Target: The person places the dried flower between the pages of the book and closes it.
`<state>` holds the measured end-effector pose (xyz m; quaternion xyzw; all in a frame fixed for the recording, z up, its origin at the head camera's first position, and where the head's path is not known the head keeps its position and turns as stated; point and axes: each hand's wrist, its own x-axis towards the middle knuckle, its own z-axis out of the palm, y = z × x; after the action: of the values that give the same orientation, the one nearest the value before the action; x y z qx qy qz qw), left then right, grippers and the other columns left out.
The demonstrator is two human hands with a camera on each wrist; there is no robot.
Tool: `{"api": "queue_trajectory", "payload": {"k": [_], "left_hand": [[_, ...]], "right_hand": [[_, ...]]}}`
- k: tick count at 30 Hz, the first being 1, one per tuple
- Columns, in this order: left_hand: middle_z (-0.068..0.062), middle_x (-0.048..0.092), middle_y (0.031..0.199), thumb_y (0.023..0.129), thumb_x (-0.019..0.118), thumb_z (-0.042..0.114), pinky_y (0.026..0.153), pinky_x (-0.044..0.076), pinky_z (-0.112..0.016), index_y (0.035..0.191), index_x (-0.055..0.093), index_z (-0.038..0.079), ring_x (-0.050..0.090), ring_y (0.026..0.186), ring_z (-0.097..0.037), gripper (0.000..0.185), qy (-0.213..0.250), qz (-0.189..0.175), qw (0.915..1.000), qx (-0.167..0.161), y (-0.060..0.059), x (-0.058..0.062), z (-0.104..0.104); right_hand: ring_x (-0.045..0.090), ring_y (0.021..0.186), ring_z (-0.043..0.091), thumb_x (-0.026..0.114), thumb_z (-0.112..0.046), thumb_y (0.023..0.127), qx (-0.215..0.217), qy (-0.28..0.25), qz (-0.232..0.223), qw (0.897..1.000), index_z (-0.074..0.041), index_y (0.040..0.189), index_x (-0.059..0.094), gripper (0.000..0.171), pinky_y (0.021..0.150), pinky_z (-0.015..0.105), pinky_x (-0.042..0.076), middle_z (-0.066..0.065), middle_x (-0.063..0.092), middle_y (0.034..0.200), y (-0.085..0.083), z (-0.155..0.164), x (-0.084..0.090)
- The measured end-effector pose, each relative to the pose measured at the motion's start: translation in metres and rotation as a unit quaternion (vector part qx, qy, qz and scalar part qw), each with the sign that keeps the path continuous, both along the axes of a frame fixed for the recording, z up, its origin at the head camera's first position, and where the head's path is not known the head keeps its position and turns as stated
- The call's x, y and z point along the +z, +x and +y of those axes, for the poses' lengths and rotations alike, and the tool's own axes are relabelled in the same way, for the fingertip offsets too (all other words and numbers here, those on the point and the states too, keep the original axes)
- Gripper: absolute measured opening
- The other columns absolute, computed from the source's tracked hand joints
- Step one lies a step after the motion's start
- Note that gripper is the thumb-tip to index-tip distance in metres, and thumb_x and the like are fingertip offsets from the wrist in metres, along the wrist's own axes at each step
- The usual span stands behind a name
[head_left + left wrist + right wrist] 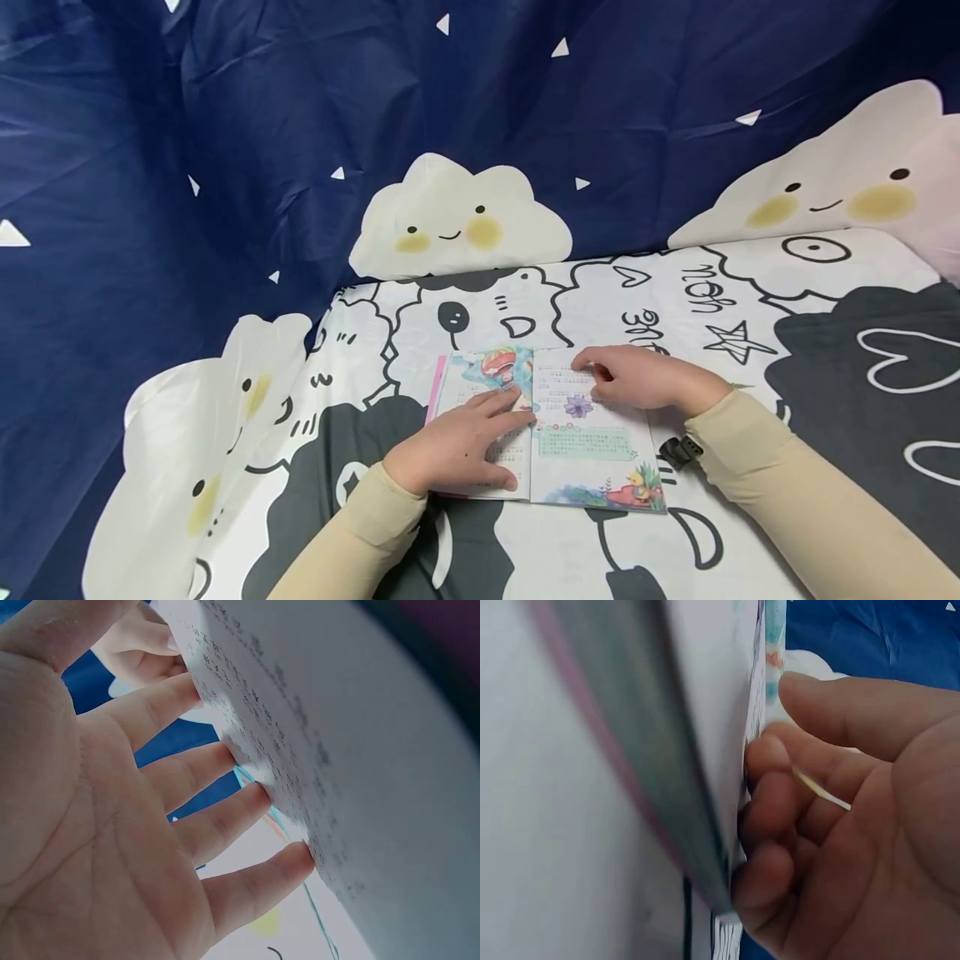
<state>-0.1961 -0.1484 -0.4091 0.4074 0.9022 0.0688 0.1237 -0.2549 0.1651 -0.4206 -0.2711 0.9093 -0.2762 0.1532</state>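
An open picture book (585, 479) lies on the bedding, its left page showing a red balloon picture and its right page text, a purple flower and a green text box. My left hand (468, 446) rests on the left page with its fingers spread; the left wrist view shows the fingertips (296, 859) at the printed paper. Over the upper right page is my right hand (637, 377), index finger reaching to the lines of text. Its other fingers (769, 874) curl loosely beside the book's edge in the right wrist view, thumb apart, holding nothing.
Black-and-white bedding (570, 550) with cartoon drawings spreads under the book. Dark blue fabric (262, 108) with white triangles hangs behind it. Smiling cloud shapes (457, 221) stand along the back and left. A small black object (681, 451) sits by my right sleeve.
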Motion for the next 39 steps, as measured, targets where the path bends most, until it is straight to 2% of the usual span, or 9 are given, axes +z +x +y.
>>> {"api": "queue_trajectory", "payload": {"k": [3,8,15,27,30,32,34,37,39], "left_hand": [[-0.003,0.024,0.166,0.085,0.079,0.051,0.115,0.036,-0.039,0.156,0.042,0.028,0.022,0.152,-0.024,0.084,-0.001,-0.003,1.0000,0.001,0.001,0.000,0.000],[-0.004,0.025,0.166,0.084,0.080,0.051,0.115,0.036,-0.039,0.156,0.043,0.027,0.023,0.152,-0.024,0.084,-0.001,-0.003,1.0000,-0.002,0.001,-0.001,0.001],[-0.004,0.024,0.167,0.085,0.080,0.051,0.114,0.036,-0.040,0.156,0.041,0.028,0.022,0.152,-0.025,0.084,-0.003,-0.003,1.0000,-0.001,0.001,0.002,0.002],[-0.003,0.024,0.167,0.084,0.079,0.052,0.115,0.035,-0.040,0.156,0.041,0.028,0.023,0.152,-0.025,0.085,-0.003,0.001,1.0000,0.002,0.000,0.001,0.000],[-0.004,0.023,0.167,0.084,0.079,0.052,0.115,0.035,-0.040,0.157,0.041,0.028,0.023,0.152,-0.025,0.086,-0.003,-0.001,1.0000,0.002,0.000,0.001,0.001],[-0.004,0.023,0.167,0.084,0.079,0.053,0.115,0.035,-0.041,0.157,0.041,0.028,0.023,0.152,-0.026,0.086,-0.002,0.000,1.0000,-0.001,-0.001,0.000,0.001],[-0.004,0.023,0.167,0.084,0.079,0.053,0.115,0.036,-0.041,0.157,0.041,0.028,0.023,0.152,-0.025,0.086,-0.001,0.002,1.0000,-0.004,-0.001,0.000,0.001],[-0.004,0.024,0.166,0.084,0.079,0.053,0.114,0.036,-0.040,0.156,0.042,0.028,0.024,0.151,-0.025,0.084,0.003,0.005,1.0000,-0.007,-0.001,-0.001,0.000],[-0.004,0.024,0.166,0.085,0.079,0.053,0.114,0.037,-0.040,0.156,0.042,0.028,0.024,0.151,-0.025,0.084,0.004,0.005,1.0000,-0.006,-0.001,-0.002,-0.001]], "right_hand": [[0.048,0.067,0.015,0.068,-0.016,0.095,-0.026,0.009,0.001,1.000,-0.007,0.142,0.054,0.050,0.065,0.034,0.040,-0.001,0.054,0.081,0.000,0.006,0.000],[0.048,0.071,0.016,0.071,-0.016,0.091,-0.050,0.034,0.013,0.998,-0.001,0.146,0.049,0.061,0.068,0.036,0.039,0.001,0.054,0.082,-0.002,0.021,-0.001],[0.049,0.077,0.019,0.073,-0.022,0.091,-0.070,0.045,0.016,0.996,0.002,0.144,0.051,0.062,0.070,0.040,0.039,0.002,0.055,0.088,-0.003,0.034,0.003],[0.054,0.081,0.019,0.077,-0.028,0.087,-0.090,0.071,0.053,0.992,-0.003,0.139,0.058,0.062,0.076,0.042,0.043,0.000,0.060,0.090,-0.006,0.033,0.002],[0.052,0.080,0.019,0.078,-0.025,0.086,-0.095,0.077,0.086,0.989,-0.007,0.129,0.064,0.049,0.073,0.041,0.043,0.000,0.058,0.092,-0.005,0.031,0.001],[0.051,0.076,0.018,0.078,-0.023,0.086,-0.097,0.077,0.117,0.985,-0.010,0.110,0.068,0.029,0.068,0.039,0.042,0.000,0.056,0.090,-0.004,0.030,0.001],[0.047,0.071,0.017,0.077,-0.022,0.088,-0.095,0.078,0.145,0.982,-0.015,0.091,0.065,0.014,0.062,0.036,0.039,0.000,0.052,0.087,-0.003,0.028,0.001],[0.044,0.065,0.016,0.074,-0.022,0.092,-0.084,0.077,0.168,0.979,-0.019,0.075,0.057,0.024,0.057,0.033,0.036,-0.001,0.048,0.080,-0.001,0.027,0.002],[0.045,0.066,0.015,0.071,-0.024,0.095,-0.075,0.079,0.177,0.978,-0.020,0.075,0.057,0.025,0.057,0.033,0.037,-0.003,0.049,0.080,-0.001,0.026,0.002]]}}
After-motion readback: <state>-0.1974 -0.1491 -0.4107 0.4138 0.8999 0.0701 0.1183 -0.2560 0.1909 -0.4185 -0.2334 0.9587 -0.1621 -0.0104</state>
